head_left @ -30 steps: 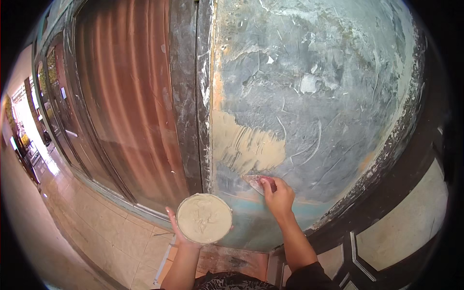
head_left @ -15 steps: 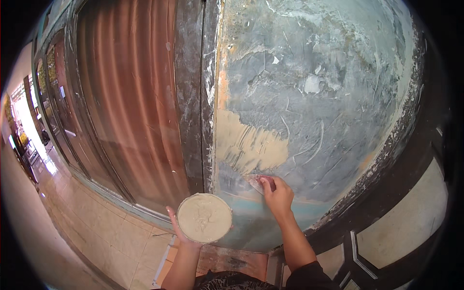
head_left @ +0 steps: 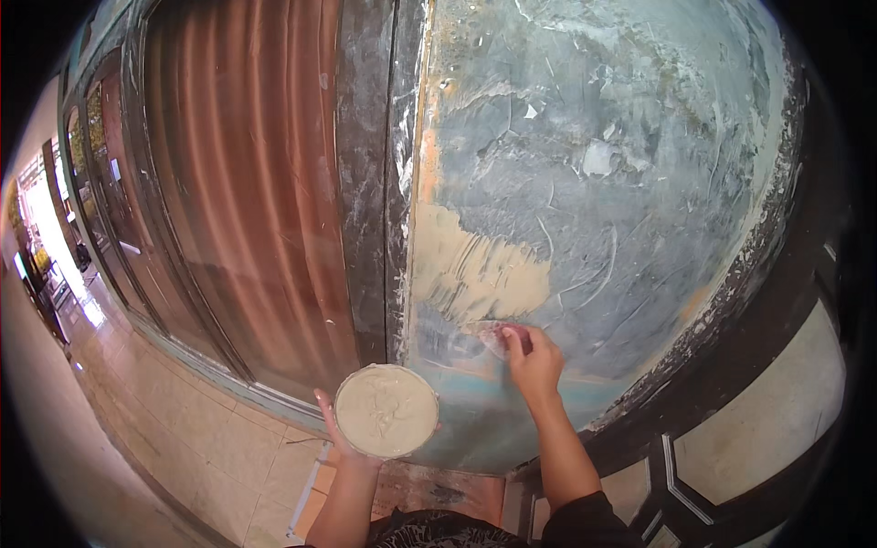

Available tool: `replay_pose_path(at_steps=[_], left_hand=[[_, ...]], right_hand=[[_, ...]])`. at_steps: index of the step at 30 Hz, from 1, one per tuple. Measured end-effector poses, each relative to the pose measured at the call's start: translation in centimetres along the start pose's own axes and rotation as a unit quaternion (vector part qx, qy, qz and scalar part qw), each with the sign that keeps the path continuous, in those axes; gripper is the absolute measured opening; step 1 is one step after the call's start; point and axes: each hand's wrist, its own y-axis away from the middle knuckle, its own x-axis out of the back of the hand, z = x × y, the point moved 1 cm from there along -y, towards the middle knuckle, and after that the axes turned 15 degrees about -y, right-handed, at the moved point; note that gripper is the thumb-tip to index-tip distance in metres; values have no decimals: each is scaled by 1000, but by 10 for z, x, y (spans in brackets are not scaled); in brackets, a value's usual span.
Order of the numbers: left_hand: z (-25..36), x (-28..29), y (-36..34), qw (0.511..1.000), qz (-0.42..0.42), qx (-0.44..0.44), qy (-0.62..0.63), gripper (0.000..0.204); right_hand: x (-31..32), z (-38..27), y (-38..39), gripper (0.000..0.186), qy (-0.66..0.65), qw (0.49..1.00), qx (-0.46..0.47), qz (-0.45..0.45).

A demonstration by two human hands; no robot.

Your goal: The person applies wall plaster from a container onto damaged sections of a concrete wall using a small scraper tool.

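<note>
To the right, a broad wall (head_left: 639, 247) in mottled grey-blue, chalky and pale toward the top, scarred with thin curved ridges and flaking edges; turns smooth and teal in a band low down. To the left, a tall pane with a reddish-brown curtain (head_left: 256, 183) behind it, hanging in soft vertical folds. Below that, a floor (head_left: 192, 420) of glossy beige tiles with fine straight joints. At the far right, pale angular panels (head_left: 763, 420) set in dark framing, with narrow white trim. Between curtain and wall, an upright post (head_left: 365, 210), dark and narrow, streaked with white along the wall side.

On the wall, next to the post, a cream patch (head_left: 498, 279) of paste: ragged in outline, combed into slanting streaks at the left, flatter and denser at the right. Lower down, in front of the foot of the post, a round tub (head_left: 387, 458), full almost to the rim with thick, creamy paste (head_left: 379, 402), smooth around the edge and creased in the middle. Under the tub, the left hand (head_left: 348, 450), spread wide in support, with thumb up along one side and fingertips just showing at the other. Just below the patch, the right hand (head_left: 538, 362), closed in a pinch on a small flat scraper (head_left: 491, 336), whitish and reddish, slightly blurred; cannot tell whether touching the wall.
</note>
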Motion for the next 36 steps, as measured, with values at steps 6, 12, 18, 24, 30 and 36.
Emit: replay_pose_path(at_steps=[6,12,18,24,30,36], left_hand=[[3,-1,3,1000,-6,-2,22,118],[5,5,4,1000,-7,-21,7,114],[8,-6,5,1000,-9,-22,-8,111],[13,-19,4,998,35,-30,-38,105],[16,-30,-2,998,59,-34,-17,103],[13,-46,-1,998,53,-27,-31,100]], right_hand=[[1,-2,4,28,-27,1000,1,-1],[2,-8,-1,27,-8,1000,-3,-12],[23,-15,-19,21,-54,998,11,29],[47,-59,-10,16,-193,972,78,-107],[65,-95,-11,36,-158,904,329,-221],[70,-104,-1,37,-110,874,399,-256]])
